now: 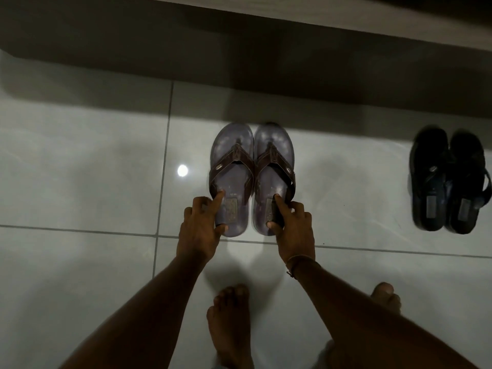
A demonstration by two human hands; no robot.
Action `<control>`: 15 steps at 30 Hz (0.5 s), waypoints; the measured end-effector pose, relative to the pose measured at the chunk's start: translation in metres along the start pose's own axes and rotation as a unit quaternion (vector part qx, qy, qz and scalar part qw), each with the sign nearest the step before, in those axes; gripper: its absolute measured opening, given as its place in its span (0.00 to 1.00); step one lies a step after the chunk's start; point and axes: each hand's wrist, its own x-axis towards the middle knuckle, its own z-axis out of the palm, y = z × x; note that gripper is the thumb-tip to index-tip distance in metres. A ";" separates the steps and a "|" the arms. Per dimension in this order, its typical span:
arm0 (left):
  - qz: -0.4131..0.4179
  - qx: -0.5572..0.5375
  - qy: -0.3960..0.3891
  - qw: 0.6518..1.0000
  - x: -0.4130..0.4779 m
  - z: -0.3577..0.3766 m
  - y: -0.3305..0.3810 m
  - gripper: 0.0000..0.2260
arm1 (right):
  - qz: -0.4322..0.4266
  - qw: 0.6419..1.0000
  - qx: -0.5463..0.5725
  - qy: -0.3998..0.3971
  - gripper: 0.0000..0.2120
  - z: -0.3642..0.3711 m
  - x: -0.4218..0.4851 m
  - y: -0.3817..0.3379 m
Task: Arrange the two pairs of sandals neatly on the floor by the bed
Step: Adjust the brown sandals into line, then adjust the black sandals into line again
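Observation:
A pair of grey sandals with brown straps lies side by side on the tiled floor, toes toward the bed. My left hand (200, 227) grips the heel of the left brown-strapped sandal (232, 166), thumb on the sole. My right hand (292, 227) holds the heel of the right brown-strapped sandal (271, 166) the same way. A pair of black sandals (449, 182) sits together at the right, toes also toward the bed, untouched.
The bed's pale edge (292, 12) runs across the top, casting a dark shadow on the floor (80, 182). My bare feet (230, 323) stand just behind the brown-strapped pair. A lamp glare spot (182, 170) shines on a tile.

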 end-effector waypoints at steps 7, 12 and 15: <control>0.010 -0.009 -0.003 1.000 -0.003 0.001 -0.003 0.37 | 0.004 1.000 -0.001 0.003 0.33 0.007 -0.003 0.004; 0.006 -0.019 0.036 0.999 -0.015 -0.003 -0.007 0.32 | 0.004 0.998 0.049 0.027 0.33 -0.003 -0.014 0.005; 0.028 0.035 0.094 0.995 -0.030 -0.004 0.005 0.29 | 0.034 0.993 0.086 0.073 0.28 -0.027 -0.032 0.025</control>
